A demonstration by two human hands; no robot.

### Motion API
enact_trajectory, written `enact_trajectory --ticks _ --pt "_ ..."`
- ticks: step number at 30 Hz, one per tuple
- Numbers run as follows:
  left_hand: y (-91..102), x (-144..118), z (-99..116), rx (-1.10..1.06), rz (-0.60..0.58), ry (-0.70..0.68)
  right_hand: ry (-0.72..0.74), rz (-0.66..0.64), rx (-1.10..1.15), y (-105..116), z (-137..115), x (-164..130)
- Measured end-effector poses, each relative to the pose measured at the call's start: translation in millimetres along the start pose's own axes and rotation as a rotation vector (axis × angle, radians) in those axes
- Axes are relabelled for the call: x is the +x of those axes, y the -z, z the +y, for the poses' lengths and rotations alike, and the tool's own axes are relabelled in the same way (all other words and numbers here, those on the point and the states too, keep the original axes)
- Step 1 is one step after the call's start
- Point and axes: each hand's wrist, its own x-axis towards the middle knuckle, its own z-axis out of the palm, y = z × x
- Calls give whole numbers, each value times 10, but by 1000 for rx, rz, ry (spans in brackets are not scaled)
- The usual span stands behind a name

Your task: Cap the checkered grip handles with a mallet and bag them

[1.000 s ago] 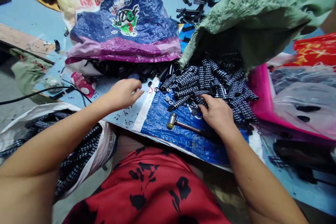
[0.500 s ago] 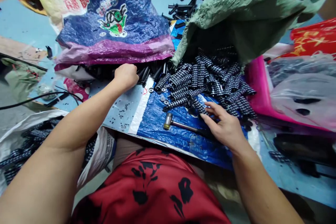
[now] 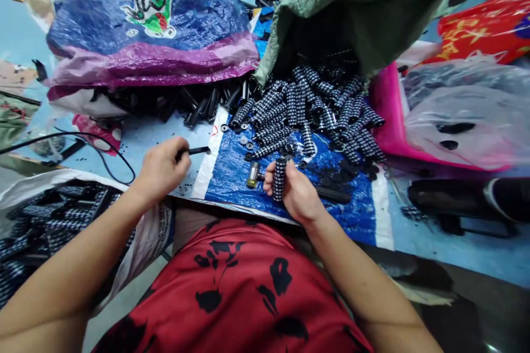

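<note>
My left hand [image 3: 164, 170] is closed around a thin black plastic rod [image 3: 199, 150], whose free end points right over the table. Closed on a black-and-white checkered roller sleeve [image 3: 279, 179], my right hand [image 3: 300, 190] holds it upright near the table's front edge. Just left of that hand shows the head of a hammer [image 3: 253, 174]; its handle passes behind my fingers and lies on the blue sheet [image 3: 232, 187]. A heap of similar checkered sleeves [image 3: 296, 105] lies beyond. More black rods [image 3: 202, 105] spill from under the printed sack [image 3: 144, 27].
A green sack [image 3: 323, 5] gapes open over the sleeve heap. To the right stands a pink bin [image 3: 385, 105] with plastic bags. Small washers [image 3: 243, 140] lie by the heap. At lower left, a white sack [image 3: 155, 231] holds more checkered sleeves. A black cable [image 3: 95, 135] crosses the left side.
My left hand has come back from the rod pile with a black rod. My right hand has left the heap's edge, moving left and nearer with a checkered sleeve. The view has shifted.
</note>
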Motion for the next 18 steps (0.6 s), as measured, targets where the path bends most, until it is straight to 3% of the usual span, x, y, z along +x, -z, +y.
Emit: enact_trajectory --ticks 3,6,9,13,18 --pt "-116 -136 150 -395 105 70 -21 7 9 -43 59 28" --pt "-127 -52 337 -1054 210 277 -4 5 20 -116 100 62" --pt "-132 -13 559 -1518 49 368 39 31 47 -192 107 76" --pt "-351 -209 827 -1539 -149 362 47 44 97 -227 95 35" --pt "-734 -449 1125 -1297 -218 126 140 147 238 -307 133 14"
